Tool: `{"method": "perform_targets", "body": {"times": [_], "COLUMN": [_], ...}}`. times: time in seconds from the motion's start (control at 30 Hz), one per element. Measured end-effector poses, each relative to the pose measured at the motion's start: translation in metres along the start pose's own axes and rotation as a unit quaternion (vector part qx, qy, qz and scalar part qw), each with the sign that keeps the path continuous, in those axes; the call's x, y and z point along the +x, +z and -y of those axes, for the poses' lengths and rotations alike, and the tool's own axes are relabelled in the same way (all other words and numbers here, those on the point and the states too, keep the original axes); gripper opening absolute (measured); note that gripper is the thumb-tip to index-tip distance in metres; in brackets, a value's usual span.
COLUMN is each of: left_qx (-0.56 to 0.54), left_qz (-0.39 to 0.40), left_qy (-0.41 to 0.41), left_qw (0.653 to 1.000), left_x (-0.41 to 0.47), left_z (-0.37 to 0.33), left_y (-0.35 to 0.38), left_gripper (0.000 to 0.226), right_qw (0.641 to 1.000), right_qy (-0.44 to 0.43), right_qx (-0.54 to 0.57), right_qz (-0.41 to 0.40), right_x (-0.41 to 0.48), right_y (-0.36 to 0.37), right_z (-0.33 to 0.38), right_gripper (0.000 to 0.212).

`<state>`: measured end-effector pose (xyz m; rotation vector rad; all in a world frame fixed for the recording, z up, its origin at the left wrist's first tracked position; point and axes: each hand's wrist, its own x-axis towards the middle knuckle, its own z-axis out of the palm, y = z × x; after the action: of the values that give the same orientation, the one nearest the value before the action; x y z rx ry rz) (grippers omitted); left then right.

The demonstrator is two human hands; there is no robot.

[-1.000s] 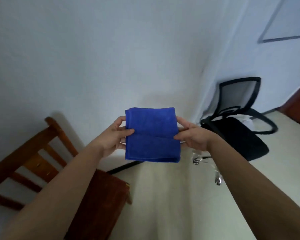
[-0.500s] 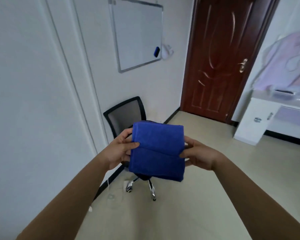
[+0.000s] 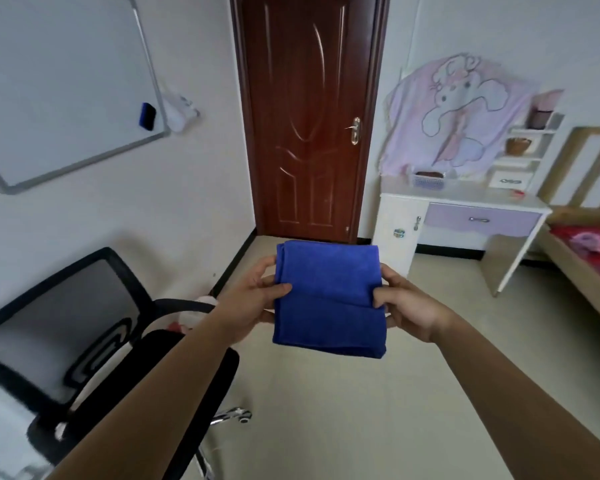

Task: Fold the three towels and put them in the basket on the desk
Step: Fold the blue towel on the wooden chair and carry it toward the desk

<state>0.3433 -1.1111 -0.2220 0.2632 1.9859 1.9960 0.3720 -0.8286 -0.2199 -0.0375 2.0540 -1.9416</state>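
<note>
Left hand (image 3: 253, 299) pinched the left edge of the folded blue towel (image 3: 329, 299), thumb on top, fingers curled underneath. Right hand (image 3: 406, 306) did the same on the right edge, thumb pressed onto the upper flap. Towel was held roughly flat in mid-air at ctr of frame, w/ a fold line across its middle, touching no furniture. Lower left sat a black mesh office chair (image 3: 66, 323), the left forearm passing over its seat. Upper ctr: dark wood door (image 3: 309, 116), shut. Upper left: whiteboard (image 3: 59, 81) w/ a blue eraser (image 3: 147, 115) on it. Right of the door stood the white & lilac surface (image 3: 465, 199), and on it a small pale basket (image 3: 428, 180) w/ something dark inside, too far off to tell what. Bed (image 3: 586, 265) w/ red cover at far right edge.
</note>
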Motion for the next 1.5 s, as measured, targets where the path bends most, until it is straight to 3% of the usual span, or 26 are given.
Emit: {"method": "perform_targets", "body": {"times": [0.27, 0.47, 0.77, 1.1, 1.5], "left_qx": [0.038, 0.041, 0.039, 0.029, 0.055], "left_qz": [0.126, 0.163, 0.150, 0.119, 0.172], "left_qy": [0.015, -0.003, -0.018, -0.020, -0.048], "left_qw": [0.991, 0.986, 0.988, 0.992, 0.982], "left_x": [0.243, 0.417, 0.642, 0.880, 1.194], "left_z": [-0.053, -0.038, -0.070, -0.071, -0.091], "left_y": [0.077, 0.173, 0.268, 0.305, 0.374], "left_gripper": [0.048, 0.044, 0.045, 0.046, 0.046], "right_qw": [0.992, 0.982, 0.978, 0.982, 0.973], "right_qy": [-0.013, -0.019, -0.029, 0.007, 0.044], "right_qx": [0.035, 0.074, 0.101, 0.064, 0.055], "right_qz": [-0.122, -0.175, -0.183, -0.175, -0.221], "right_x": [0.088, 0.160, 0.293, 0.478, 0.678], "right_y": [-0.170, -0.322, -0.529, -0.700, -0.915], "right_z": [0.037, 0.020, 0.050, 0.070, 0.102], "right_gripper": [0.060, 0.067, 0.063, 0.059, 0.060]}}
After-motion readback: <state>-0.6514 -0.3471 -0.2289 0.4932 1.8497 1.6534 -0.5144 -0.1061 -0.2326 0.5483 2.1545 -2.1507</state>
